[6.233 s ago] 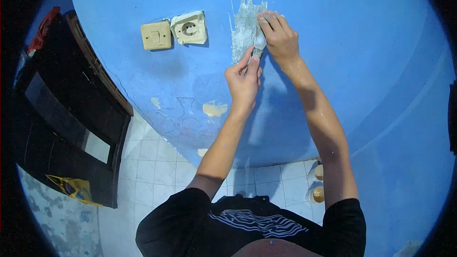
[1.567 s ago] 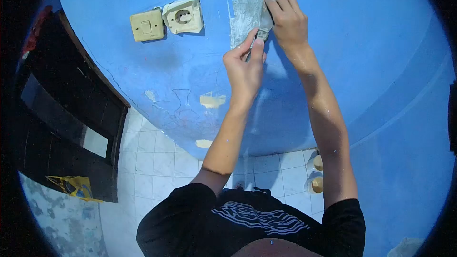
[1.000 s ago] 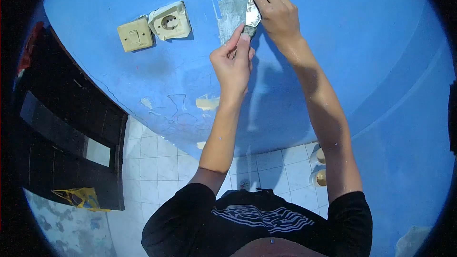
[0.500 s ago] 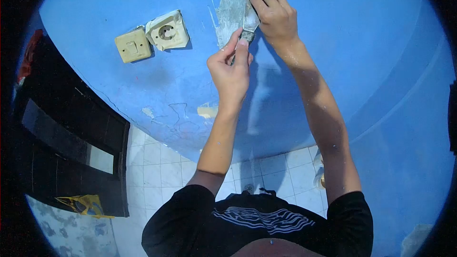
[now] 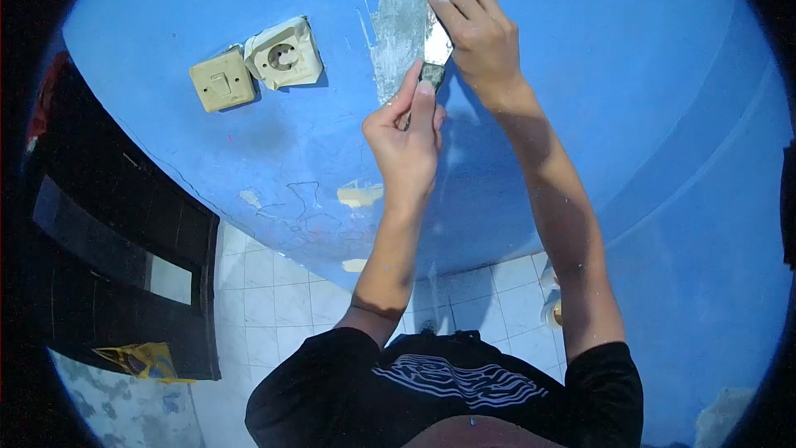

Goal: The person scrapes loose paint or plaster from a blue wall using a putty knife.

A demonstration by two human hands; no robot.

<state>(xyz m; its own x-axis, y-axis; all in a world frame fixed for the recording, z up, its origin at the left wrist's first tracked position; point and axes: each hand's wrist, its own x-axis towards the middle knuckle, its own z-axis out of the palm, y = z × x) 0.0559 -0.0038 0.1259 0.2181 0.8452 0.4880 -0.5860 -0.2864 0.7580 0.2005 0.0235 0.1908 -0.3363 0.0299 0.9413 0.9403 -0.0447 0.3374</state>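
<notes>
My left hand (image 5: 406,129) is closed round the dark handle of a putty knife (image 5: 438,40), thumb and forefinger close to where the metal blade begins. The blade points up the wall and catches bright light. Against its right side and upper end, my right hand (image 5: 487,37) has its curled fingers, with pale residue on the fingertips. The thumb of that hand is hidden. Just left of the blade, a grey scraped patch (image 5: 398,29) with a jagged upper edge shows in the blue paint.
On the blue wall (image 5: 630,75), left of my hands, are a yellowed light switch (image 5: 222,81) and a power socket (image 5: 284,54) with torn paper around it. Dark wooden furniture (image 5: 116,232) stands at left, with a yellow bag (image 5: 149,361) near it. White tiles (image 5: 286,307) cover the floor.
The putty knife and my left hand have shifted slightly down. More of the shiny blade shows beside my right fingers. The view has also moved a little.
</notes>
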